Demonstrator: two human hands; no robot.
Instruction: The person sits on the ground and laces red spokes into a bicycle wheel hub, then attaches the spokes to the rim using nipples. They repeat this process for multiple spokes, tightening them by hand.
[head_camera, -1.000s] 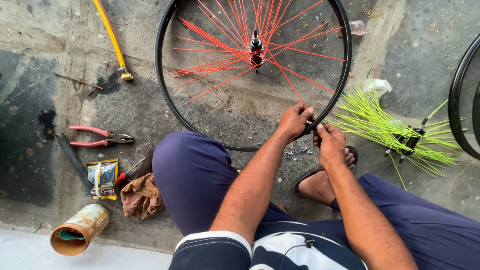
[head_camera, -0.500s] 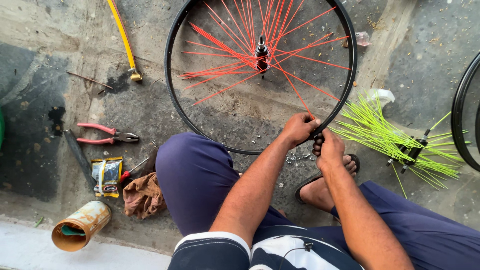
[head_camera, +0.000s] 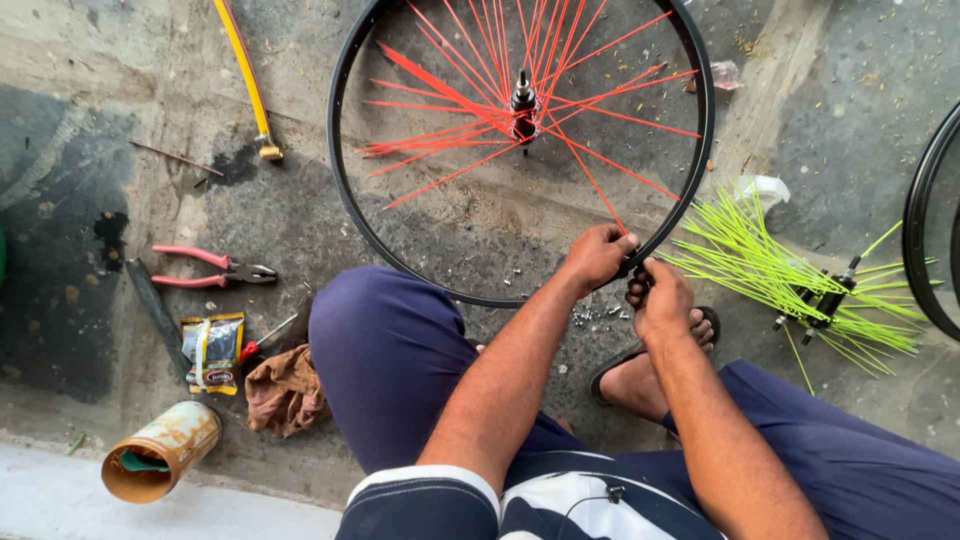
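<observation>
Black rim (head_camera: 345, 215) with red spokes (head_camera: 470, 105), laid flat on the floor (head_camera: 110, 90) before the knees. Its near edge is pinched by the left hand (head_camera: 597, 258); the right hand (head_camera: 662, 298) is closed beside it, contents hidden. Green spokes (head_camera: 770, 265) lie right, pliers (head_camera: 210, 268) left.

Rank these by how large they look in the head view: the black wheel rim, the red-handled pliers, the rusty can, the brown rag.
1. Black wheel rim, by far.
2. Red-handled pliers and rusty can: alike, so unranked.
3. Brown rag, slightly smaller.
</observation>
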